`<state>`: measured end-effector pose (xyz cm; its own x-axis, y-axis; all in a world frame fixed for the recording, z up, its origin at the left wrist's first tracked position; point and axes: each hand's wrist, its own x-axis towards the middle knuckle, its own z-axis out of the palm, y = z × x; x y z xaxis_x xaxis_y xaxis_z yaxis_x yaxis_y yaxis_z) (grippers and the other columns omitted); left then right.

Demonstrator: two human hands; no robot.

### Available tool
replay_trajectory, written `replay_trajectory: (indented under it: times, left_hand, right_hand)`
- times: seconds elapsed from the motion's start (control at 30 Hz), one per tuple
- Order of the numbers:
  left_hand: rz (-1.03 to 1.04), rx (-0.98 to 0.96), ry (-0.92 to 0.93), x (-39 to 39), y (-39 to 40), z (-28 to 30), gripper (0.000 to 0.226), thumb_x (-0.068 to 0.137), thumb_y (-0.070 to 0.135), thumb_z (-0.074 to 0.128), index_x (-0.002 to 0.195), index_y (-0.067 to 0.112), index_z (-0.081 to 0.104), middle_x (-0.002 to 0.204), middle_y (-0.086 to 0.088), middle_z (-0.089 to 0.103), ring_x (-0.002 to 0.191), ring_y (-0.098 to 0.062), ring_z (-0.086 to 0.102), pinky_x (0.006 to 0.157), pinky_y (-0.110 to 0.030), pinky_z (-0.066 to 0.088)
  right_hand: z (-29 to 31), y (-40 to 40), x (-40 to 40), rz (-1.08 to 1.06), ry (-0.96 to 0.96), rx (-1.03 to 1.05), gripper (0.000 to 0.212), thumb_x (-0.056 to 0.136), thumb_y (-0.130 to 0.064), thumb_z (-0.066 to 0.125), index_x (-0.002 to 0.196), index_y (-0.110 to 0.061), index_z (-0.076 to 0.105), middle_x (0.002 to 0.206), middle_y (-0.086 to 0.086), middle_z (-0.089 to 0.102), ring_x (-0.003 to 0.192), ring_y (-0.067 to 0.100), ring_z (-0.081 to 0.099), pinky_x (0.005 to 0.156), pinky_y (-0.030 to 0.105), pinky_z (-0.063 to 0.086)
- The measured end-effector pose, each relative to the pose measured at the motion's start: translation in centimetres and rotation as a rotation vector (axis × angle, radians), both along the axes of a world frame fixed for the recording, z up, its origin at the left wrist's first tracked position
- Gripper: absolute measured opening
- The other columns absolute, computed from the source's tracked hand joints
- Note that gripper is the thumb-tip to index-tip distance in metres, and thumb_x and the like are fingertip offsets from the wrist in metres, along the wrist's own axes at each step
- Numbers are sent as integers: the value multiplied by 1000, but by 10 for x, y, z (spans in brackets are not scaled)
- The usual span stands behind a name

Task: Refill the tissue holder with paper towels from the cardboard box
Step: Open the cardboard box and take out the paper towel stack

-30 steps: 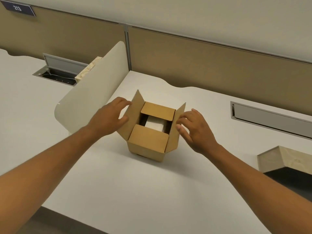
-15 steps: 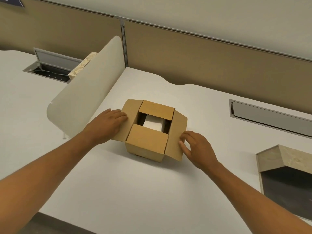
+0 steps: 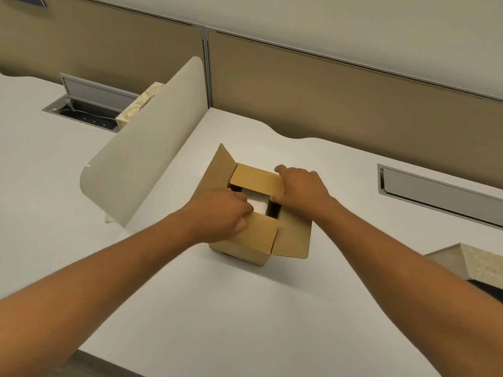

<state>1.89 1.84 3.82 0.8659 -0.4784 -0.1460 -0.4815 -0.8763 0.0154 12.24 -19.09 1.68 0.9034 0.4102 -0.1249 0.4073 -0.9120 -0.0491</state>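
A small cardboard box (image 3: 292,238) stands in the middle of the white desk (image 3: 217,308), its two side flaps spread outward. Through the gap between the inner flaps I see a white stack of paper towels (image 3: 257,201). My left hand (image 3: 220,213) has its fingers curled on the edge of the near inner flap. My right hand (image 3: 302,187) grips the right end of the far inner flap, thumb under it. A marble-patterned tissue holder (image 3: 468,263) with a dark inside sits at the right edge of the desk.
A curved cream divider panel (image 3: 144,148) stands left of the box. Behind it lies a patterned tissue box (image 3: 137,107) beside an open cable hatch (image 3: 81,111). A closed cable hatch (image 3: 441,193) is at the right. Tan partition walls run along the back.
Both hands left the outer side flaps and moved inward over the box top. The left now holds the near inner flap, the right the far one. The left side flap has sprung up.
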Motion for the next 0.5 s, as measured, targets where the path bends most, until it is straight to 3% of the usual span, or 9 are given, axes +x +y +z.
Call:
replay_trajectory:
  times: [0.07,0.17,0.27,0.33,0.4,0.47,0.5]
  left_hand:
    - [24,-147,17,-11,7,12,35,101,25,47,123,20,74,100,1,68,88,-21,63,68,-31,38]
    - [44,-346,88,-36,20,25,42,95,33,49,127,27,74,98,12,69,92,-14,66,72,-27,45]
    - [-42,-270,181,-61,26,25,49,95,37,43,135,32,70,103,13,65,96,-12,65,75,-28,50]
    - [-86,-187,210,-71,29,19,54,95,39,38,141,34,66,114,9,64,103,-14,63,80,-35,55]
    - [-102,-139,230,-81,29,9,59,94,44,33,144,33,63,129,7,61,112,-15,60,90,-37,56]
    - [-116,-98,244,-93,27,-5,60,95,49,32,144,31,61,144,3,58,123,-18,57,98,-39,55]
    - [-118,-86,244,-100,26,-12,60,96,50,33,144,29,61,149,0,56,128,-21,57,99,-41,55]
  right_hand:
    - [3,-3,6,8,13,23,51,88,-49,65,133,-24,59,107,3,74,91,26,67,81,37,53]
    - [8,-5,14,-48,-71,183,41,93,-45,50,122,-24,69,99,3,77,81,25,67,74,34,55]
    - [9,-3,25,-97,-151,257,36,100,-46,49,116,-22,71,103,6,79,86,29,69,78,37,56]
    - [7,2,31,-45,-70,269,51,96,-65,56,127,-26,66,119,2,76,101,26,70,85,37,54]
    - [7,10,29,76,98,212,83,80,-83,61,145,-32,52,144,-2,64,123,24,63,96,42,52]
    - [0,15,23,192,153,71,99,74,-83,68,155,-33,40,156,-1,51,132,26,57,101,46,53]
    - [-5,15,23,232,138,17,95,77,-75,71,155,-31,39,154,0,51,129,27,58,98,45,55]
